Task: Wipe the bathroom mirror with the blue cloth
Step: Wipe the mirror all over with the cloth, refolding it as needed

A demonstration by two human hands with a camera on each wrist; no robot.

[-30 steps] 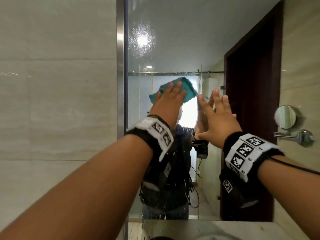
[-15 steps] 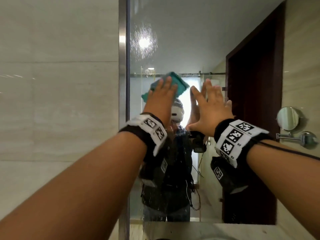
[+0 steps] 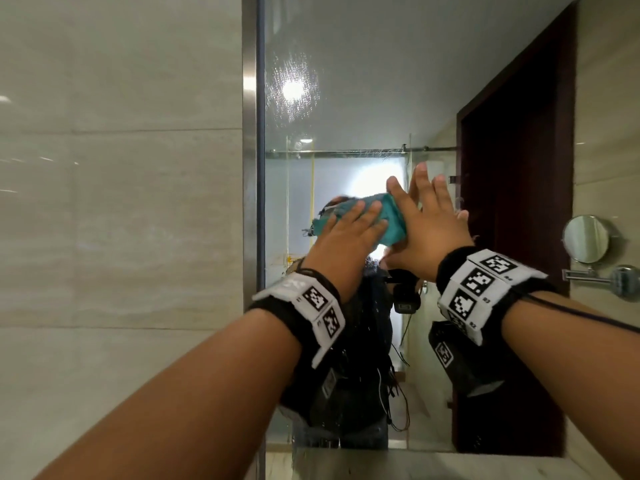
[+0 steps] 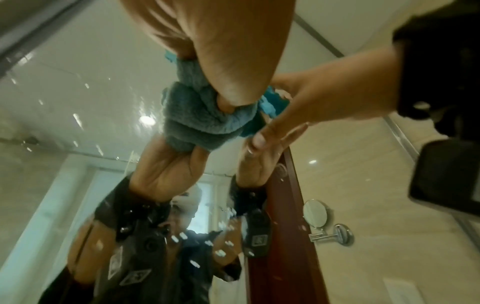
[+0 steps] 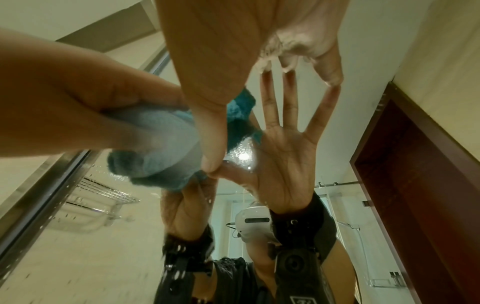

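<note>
The blue cloth (image 3: 389, 226) lies bunched against the bathroom mirror (image 3: 363, 98) at about head height. My left hand (image 3: 346, 237) presses it to the glass with straight fingers laid over it. My right hand (image 3: 429, 230) rests flat on the mirror just right of the cloth, fingers spread, its index finger against the cloth's edge. In the left wrist view the cloth (image 4: 197, 123) bulges out under my left hand (image 4: 221, 51). In the right wrist view my right hand (image 5: 233, 61) meets its reflection beside the cloth (image 5: 161, 144). Water drops speckle the glass.
A steel frame (image 3: 249, 168) edges the mirror on the left, with the tiled wall (image 3: 121, 202) beyond it. A small round mirror on a chrome arm (image 3: 585, 239) sticks out from the right wall. A stone counter (image 3: 415, 465) runs below the mirror.
My left hand has slid the cloth down the glass, from just under the reflected shower rail to beside my right hand. The right hand has stayed almost in place.
</note>
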